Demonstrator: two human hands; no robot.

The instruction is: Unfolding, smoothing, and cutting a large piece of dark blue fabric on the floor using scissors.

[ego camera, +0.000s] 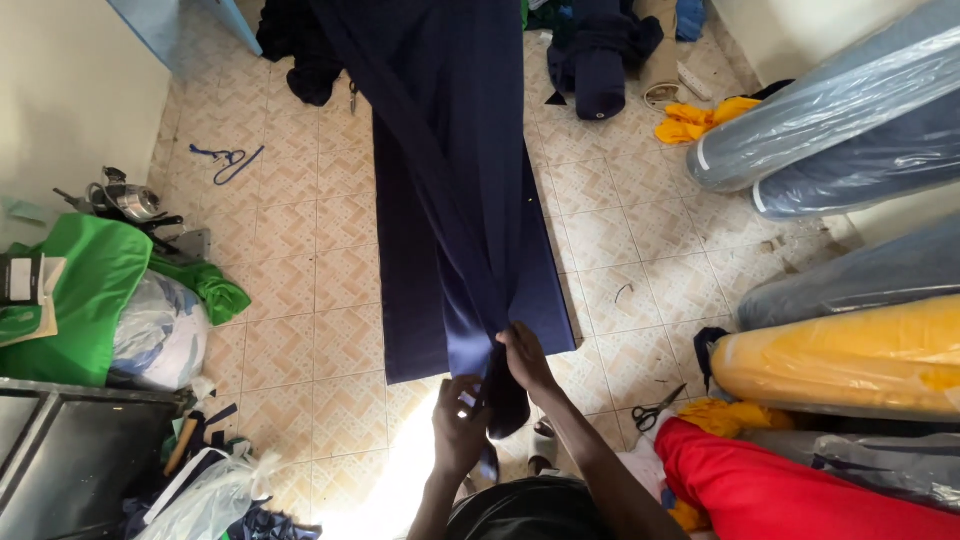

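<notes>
Both hands meet low-centre, w/ a long navy fabric (450, 200) stretched away from them over the tiled floor (300, 250). Left hand (458, 428) is closed around the bunched near end of the cloth, thumb side up; right hand (525, 358) sits just above it, fingers pinched shut on the same gathered end where the cloth narrows to a twist. From there the fabric fans out wide, one layer lying flat on the tiles, another band running diagonally up toward the top edge. Scissors (655, 408) lie on the floor just right of the right forearm, near a red fabric (790, 490). Yellow roll (850, 355) in clear plastic is at the right, w/ grey-blue wrapped rolls (830, 125) above it. At left: green cloth (95, 290) heaped beside a tied plastic bag (160, 335); a blue strap (228, 160) lies on the tiles further up.
</notes>
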